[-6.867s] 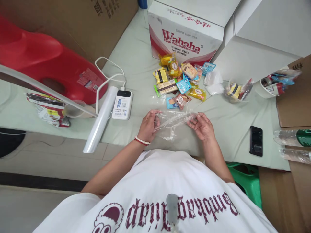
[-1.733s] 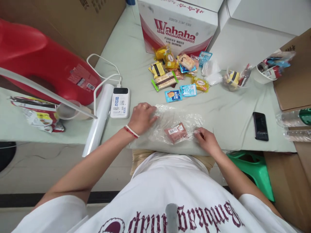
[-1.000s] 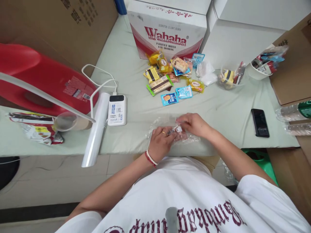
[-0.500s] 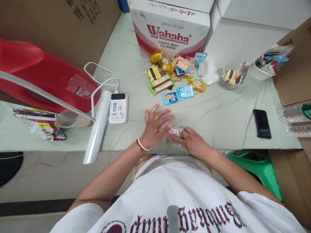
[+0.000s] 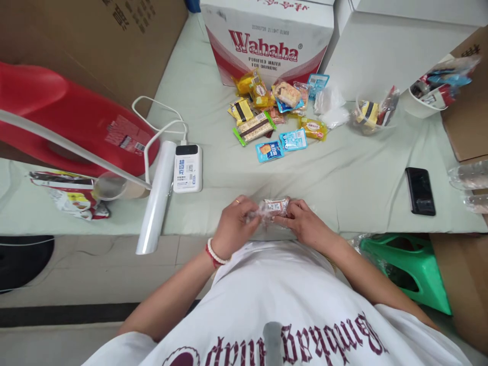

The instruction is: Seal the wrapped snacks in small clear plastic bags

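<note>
A small wrapped snack [image 5: 275, 206], pinkish with a white label, is held at the near edge of the table [image 5: 354, 173], directly in front of the person's body. It is wrapped in clear plastic film [image 5: 256, 215], which is bunched around it. The left hand [image 5: 232, 227] is closed on the film at the snack's left end, fingers curled in a pinch; a ring is seen on one finger and a red and white bead bracelet [image 5: 213, 252] on the wrist. The right hand [image 5: 305, 224] is closed on the snack's right end, thumb and fingers gripping it through the film. Both hands are touching the bundle, close together.

Farther back on the table a pile of packaged snacks [image 5: 274, 114] is spread in front of a Wahaha carton [image 5: 267, 43]. A roll of clear film [image 5: 157, 195] is laid over the table edge to the left, just beside a white power bank [image 5: 187, 168] with a white cable. A red plastic container [image 5: 68, 119] is seen at far left. A black phone [image 5: 420, 190] is lying to the right, well apart from the hands. A green stool [image 5: 412, 272] is seen below the table edge.
</note>
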A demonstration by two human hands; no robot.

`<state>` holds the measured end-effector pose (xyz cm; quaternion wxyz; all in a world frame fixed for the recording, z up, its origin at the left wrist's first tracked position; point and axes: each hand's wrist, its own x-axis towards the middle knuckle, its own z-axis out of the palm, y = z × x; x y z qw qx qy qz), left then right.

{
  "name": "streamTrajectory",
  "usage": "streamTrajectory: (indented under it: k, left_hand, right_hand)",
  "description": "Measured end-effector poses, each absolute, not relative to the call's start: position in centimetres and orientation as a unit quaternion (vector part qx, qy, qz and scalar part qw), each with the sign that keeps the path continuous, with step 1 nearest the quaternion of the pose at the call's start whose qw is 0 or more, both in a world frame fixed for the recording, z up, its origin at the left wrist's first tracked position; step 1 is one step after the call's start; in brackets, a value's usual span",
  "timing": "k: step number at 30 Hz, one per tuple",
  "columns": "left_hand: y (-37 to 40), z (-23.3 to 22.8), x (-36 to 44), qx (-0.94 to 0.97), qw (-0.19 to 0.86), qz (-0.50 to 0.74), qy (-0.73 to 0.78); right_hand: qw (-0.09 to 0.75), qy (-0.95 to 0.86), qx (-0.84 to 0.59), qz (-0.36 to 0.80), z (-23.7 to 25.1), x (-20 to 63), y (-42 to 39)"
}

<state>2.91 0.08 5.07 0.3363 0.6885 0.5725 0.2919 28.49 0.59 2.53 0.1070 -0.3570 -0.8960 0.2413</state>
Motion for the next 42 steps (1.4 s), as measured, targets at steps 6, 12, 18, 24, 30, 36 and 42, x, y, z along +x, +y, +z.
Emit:
streamTrajectory:
  k: [6,12,18,24,30,36,42]
  left_hand:
    - [0.1,4.3,8.3,0.755,0.315,0.251,0.518]
    - [-0.1,2.2,9.3,0.771,0.197,0.183,0.578]
    - [0.2,1.4,8.6,0.701,0.169,0.210,0.660]
    - [0.9,1.0,7.7,0.687,0.218,0.216,0.659]
    - [-0.1,0.9,9.3,0.706,0.146,0.257,0.644]
    - [0.6,2.2,11.0,0.735,0.168,0.321,0.573]
    - [0.7,4.4,10.2,0.783,0.305,0.371,0.397]
  right_hand:
    - [0.196,-0.875,-0.323,0.303,2.9,28.9,0.8]
    - [0.244,-0.760,-0.570,0.196,2.3,30.7,-0.5]
    - [0.187,-0.764,-0.595,0.165,2.7,30.2,-2.2]
    - [0.171,-0.731,-0.597,0.283,3.5,29.5,-2.4]
    - [0.279,-0.626,-0.603,0.408,3.8,27.6,-1.2]
    - [0.309,-0.685,-0.548,0.367,4.6,25.2,0.4]
    - [0.354,-0.633,-0.590,0.354,4.0,25.8,0.7]
